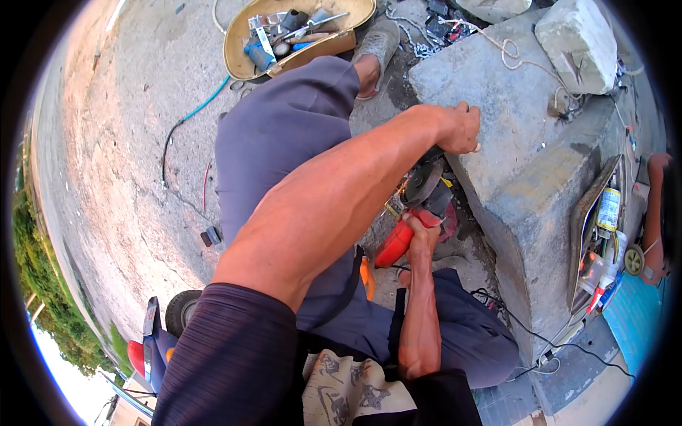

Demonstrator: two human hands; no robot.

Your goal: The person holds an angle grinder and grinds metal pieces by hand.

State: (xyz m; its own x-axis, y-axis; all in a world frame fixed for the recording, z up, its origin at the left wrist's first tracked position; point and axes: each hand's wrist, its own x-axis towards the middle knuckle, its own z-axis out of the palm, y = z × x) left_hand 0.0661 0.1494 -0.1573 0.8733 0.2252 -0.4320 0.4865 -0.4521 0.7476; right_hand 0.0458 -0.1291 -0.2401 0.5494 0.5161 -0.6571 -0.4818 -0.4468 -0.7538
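My right hand (pixel 424 233) is wrapped round the red body of an angle grinder (pixel 395 246), whose dark round disc (pixel 424 183) lies just above the hand. Small orange glints show at the disc's left side. My left hand (pixel 462 129) is closed at the edge of a grey concrete block (pixel 497 170); a dark part shows beneath it, but what its fingers hold is hidden. The left forearm crosses above my bent leg.
A tan tray (pixel 234 46) of tools stands at the top beside my shoe (pixel 379 50). A smaller concrete chunk (pixel 577 44) and a rope rest on the block. Cans and bottles (pixel 609 209) are at the right, near black cables (pixel 540 337). A wheel (pixel 182 311) is lower left.
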